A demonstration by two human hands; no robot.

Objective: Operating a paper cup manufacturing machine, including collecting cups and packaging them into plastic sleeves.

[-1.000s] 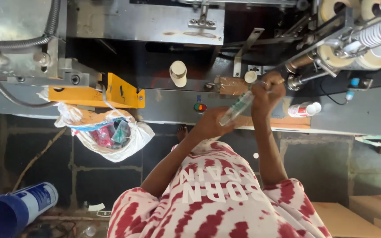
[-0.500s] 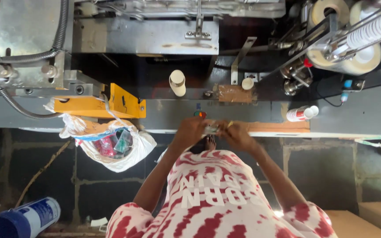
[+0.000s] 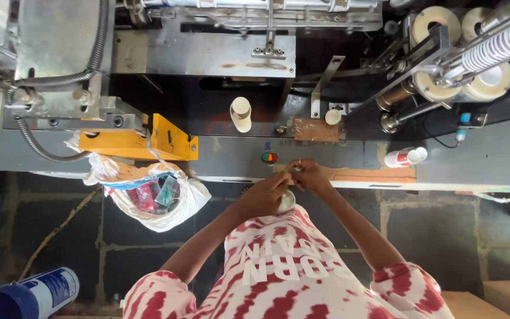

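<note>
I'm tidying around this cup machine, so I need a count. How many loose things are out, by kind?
Loose cups on the machine: 3
Held cup in the left hand: 1
Long nested cup stack: 1
Filled plastic bag: 1
Blue cylinder: 1
Total: 7

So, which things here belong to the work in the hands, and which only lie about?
In hand:
left hand and right hand, close together
white cup at the left hand

Lying about:
plastic bag with wrappers
blue roll
small bottle on the ledge
upright cup in the machine
</note>
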